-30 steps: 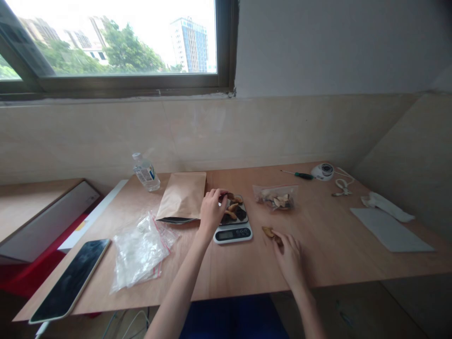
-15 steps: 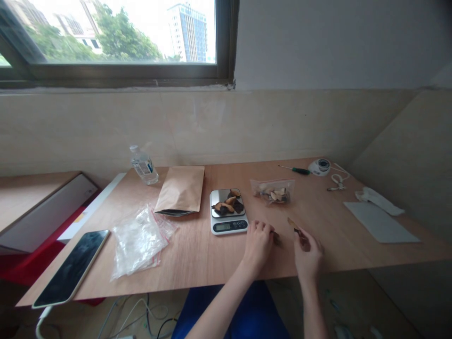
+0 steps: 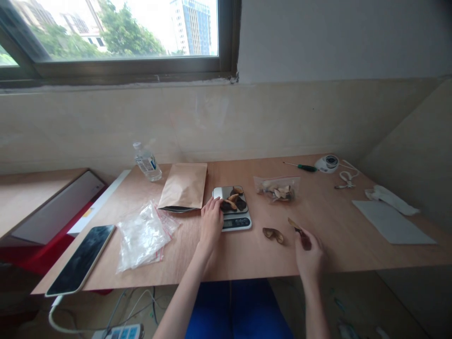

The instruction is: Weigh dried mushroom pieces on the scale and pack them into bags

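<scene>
My right hand (image 3: pixel 310 250) pinches a curled, dark-edged dried mushroom slice (image 3: pixel 294 224) just above the table. To its left, another dried mushroom slice (image 3: pixel 273 235) lies on the wood. My left hand (image 3: pixel 212 217) is at the left edge of a white digital kitchen scale (image 3: pixel 243 222), its fingers closed about the nearest slice there; the fingertips are partly hidden. Several brown dried mushroom slices (image 3: pixel 233 201) lie on the scale's mirrored plate. Behind the loose slice is a clear zip bag (image 3: pixel 277 188) with more pale slices inside.
Left of the scale lie a brown paper pouch (image 3: pixel 185 186), clear plastic bags (image 3: pixel 143 238) and a phone (image 3: pixel 81 259) on a cable. A water bottle (image 3: pixel 147 162) stands behind. At right are a screwdriver (image 3: pixel 306 167), a white camera (image 3: pixel 326 163) and a white sheet (image 3: pixel 391 223).
My left hand has let go of a dried mushroom slice on the table and moved left to the scale. My right hand still holds its slice in nearly the same place.
</scene>
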`<state>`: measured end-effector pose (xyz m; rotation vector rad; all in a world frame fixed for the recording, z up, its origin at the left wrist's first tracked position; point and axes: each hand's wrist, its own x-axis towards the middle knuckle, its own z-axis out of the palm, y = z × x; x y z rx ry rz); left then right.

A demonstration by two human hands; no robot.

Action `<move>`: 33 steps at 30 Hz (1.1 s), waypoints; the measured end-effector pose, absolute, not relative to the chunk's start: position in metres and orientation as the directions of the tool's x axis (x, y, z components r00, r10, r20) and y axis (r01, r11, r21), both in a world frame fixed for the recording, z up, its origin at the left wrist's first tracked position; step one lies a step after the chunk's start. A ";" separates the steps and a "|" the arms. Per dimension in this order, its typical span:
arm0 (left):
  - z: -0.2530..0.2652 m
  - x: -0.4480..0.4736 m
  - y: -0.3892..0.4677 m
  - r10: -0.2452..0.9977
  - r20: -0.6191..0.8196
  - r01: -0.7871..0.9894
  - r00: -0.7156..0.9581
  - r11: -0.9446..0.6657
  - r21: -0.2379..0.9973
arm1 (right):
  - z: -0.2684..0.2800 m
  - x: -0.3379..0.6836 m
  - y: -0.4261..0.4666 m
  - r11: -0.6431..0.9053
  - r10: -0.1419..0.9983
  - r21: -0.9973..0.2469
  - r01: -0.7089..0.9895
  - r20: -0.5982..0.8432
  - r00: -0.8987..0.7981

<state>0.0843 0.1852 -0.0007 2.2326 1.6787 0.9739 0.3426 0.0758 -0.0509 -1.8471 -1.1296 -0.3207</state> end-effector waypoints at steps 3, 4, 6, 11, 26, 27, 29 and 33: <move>-0.001 0.077 0.192 0.902 0.379 0.802 0.207 -0.379 0.463 | -0.051 0.342 0.075 -0.162 0.566 -0.563 0.810 0.620 0.544; 0.000 0.076 0.194 0.901 0.377 0.804 0.214 -0.381 0.456 | -0.050 0.342 0.075 -0.162 0.566 -0.562 0.811 0.621 0.542; 0.003 0.074 0.198 0.902 0.370 0.808 0.223 -0.384 0.447 | -0.051 0.342 0.075 -0.160 0.569 -0.557 0.815 0.623 0.537; 0.010 0.067 0.210 0.899 0.364 0.798 0.245 -0.400 0.451 | -0.053 0.344 0.075 -0.168 0.580 -0.543 0.822 0.620 0.528; 0.015 0.060 0.227 0.874 0.385 0.740 0.296 -0.465 0.486 | -0.056 0.344 0.076 -0.185 0.563 -0.529 0.828 0.634 0.530; 0.013 0.059 0.228 0.872 0.390 0.733 0.295 -0.469 0.494 | -0.056 0.344 0.076 -0.186 0.561 -0.524 0.831 0.638 0.528; 0.011 0.060 0.230 0.874 0.393 0.718 0.286 -0.468 0.515 | -0.057 0.345 0.076 -0.178 0.563 -0.510 0.842 0.649 0.512; 0.008 0.064 0.236 0.870 0.392 0.729 0.299 -0.474 0.494 | -0.056 0.345 0.076 -0.166 0.562 -0.469 0.868 0.678 0.474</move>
